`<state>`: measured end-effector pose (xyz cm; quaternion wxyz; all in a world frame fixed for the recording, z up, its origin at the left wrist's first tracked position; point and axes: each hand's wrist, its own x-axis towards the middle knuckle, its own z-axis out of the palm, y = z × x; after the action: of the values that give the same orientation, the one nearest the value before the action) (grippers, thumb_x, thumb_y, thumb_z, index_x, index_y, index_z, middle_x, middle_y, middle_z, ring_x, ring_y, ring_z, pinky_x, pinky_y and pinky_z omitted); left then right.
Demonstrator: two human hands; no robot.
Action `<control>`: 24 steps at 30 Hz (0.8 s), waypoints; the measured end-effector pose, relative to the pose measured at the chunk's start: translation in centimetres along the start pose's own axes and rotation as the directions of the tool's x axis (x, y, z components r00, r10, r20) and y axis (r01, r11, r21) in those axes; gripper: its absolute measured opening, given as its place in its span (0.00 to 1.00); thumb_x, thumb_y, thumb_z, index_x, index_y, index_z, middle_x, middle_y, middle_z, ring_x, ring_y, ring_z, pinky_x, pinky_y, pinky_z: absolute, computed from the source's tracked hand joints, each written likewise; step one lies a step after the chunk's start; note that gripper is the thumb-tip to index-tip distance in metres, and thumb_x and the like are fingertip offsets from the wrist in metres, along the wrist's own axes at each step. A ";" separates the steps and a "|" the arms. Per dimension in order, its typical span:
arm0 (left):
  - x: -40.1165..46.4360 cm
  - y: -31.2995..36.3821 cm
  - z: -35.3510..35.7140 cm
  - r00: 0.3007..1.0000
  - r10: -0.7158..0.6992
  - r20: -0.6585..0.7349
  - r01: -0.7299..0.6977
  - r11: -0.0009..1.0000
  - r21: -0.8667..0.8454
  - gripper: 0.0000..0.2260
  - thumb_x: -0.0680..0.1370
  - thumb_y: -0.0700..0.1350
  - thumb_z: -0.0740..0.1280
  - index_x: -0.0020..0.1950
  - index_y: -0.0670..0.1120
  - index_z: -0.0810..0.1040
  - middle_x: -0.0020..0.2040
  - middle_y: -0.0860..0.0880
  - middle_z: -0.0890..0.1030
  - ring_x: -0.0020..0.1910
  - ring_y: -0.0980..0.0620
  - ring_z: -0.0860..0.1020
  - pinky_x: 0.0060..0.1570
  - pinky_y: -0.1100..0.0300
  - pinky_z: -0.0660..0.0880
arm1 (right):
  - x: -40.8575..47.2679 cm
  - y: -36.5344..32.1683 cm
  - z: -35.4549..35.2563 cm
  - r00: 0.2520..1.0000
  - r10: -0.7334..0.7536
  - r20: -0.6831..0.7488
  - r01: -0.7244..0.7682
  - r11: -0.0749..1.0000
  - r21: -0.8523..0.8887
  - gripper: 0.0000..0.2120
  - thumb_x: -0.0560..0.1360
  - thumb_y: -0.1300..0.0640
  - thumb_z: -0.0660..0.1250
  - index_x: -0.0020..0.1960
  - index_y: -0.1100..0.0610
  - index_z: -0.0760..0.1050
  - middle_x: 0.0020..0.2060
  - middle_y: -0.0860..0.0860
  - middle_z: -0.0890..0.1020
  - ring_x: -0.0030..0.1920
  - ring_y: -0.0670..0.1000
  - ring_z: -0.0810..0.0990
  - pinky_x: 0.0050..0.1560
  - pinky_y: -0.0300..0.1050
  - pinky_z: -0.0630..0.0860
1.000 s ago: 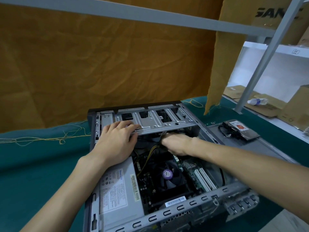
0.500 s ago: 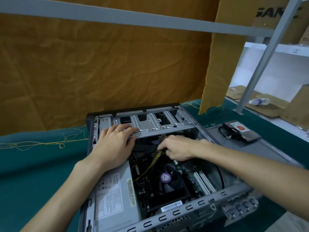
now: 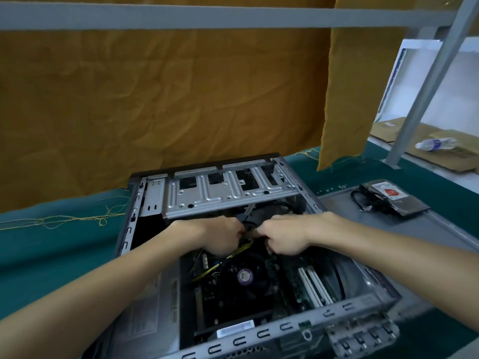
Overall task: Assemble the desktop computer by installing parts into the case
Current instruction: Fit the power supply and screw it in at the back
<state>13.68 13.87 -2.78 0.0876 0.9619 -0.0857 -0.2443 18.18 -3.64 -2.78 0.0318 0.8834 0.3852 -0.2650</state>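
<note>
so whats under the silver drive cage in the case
Under the drive cage, black cables show, and both hands grip a cable bundle. Deeper parts are hidden.

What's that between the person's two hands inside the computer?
In the head view, a bundle of cables sits between the left hand and right hand, both gripping it; yellow wires trail down below.

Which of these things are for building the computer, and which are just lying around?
For the job:
computer case
left hand and right hand, both gripping the cables
hard drive, waiting on the grey panel

Just lying about:
plastic bottle
flattened cardboard
loose yellow thread
</note>
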 end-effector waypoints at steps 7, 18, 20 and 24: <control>1.5 -0.1 -0.1 0.998 -0.015 -0.060 0.003 0.982 -0.191 0.21 0.79 0.34 0.55 0.66 0.46 0.79 0.55 0.42 0.84 0.43 0.46 0.79 0.40 0.52 0.74 | 0.6 0.9 -0.3 0.999 0.048 0.017 -0.048 0.999 -0.009 0.06 0.80 0.65 0.58 0.56 0.63 0.65 0.42 0.56 0.75 0.36 0.54 0.72 0.32 0.47 0.65; 2.1 -0.7 0.8 0.996 -0.028 -0.082 0.004 0.961 -0.276 0.17 0.80 0.38 0.56 0.63 0.46 0.79 0.54 0.41 0.83 0.45 0.44 0.81 0.42 0.54 0.74 | 1.3 0.3 -0.6 0.990 0.119 0.079 -0.105 0.982 -0.157 0.16 0.79 0.66 0.58 0.65 0.65 0.75 0.59 0.62 0.80 0.50 0.60 0.79 0.41 0.47 0.71; 2.6 -0.8 0.9 0.999 -0.032 -0.044 0.019 0.963 -0.268 0.13 0.80 0.41 0.57 0.57 0.44 0.80 0.53 0.41 0.83 0.46 0.41 0.80 0.43 0.54 0.71 | 1.1 0.3 -0.4 0.989 0.127 0.075 -0.113 0.979 -0.170 0.20 0.79 0.67 0.58 0.70 0.63 0.73 0.62 0.61 0.79 0.58 0.61 0.79 0.49 0.49 0.76; 3.0 -0.7 0.9 0.999 -0.033 0.013 0.035 0.976 -0.216 0.10 0.81 0.45 0.57 0.47 0.44 0.76 0.46 0.45 0.79 0.41 0.48 0.72 0.42 0.54 0.68 | 1.3 0.6 -0.1 0.992 0.114 0.055 -0.103 0.979 -0.179 0.19 0.78 0.66 0.59 0.69 0.61 0.73 0.61 0.59 0.78 0.56 0.59 0.78 0.55 0.52 0.79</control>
<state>15.98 13.85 -5.06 0.1870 0.9469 -0.0426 -0.2579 19.39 -3.19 -3.46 0.1364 0.8879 0.3569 -0.2563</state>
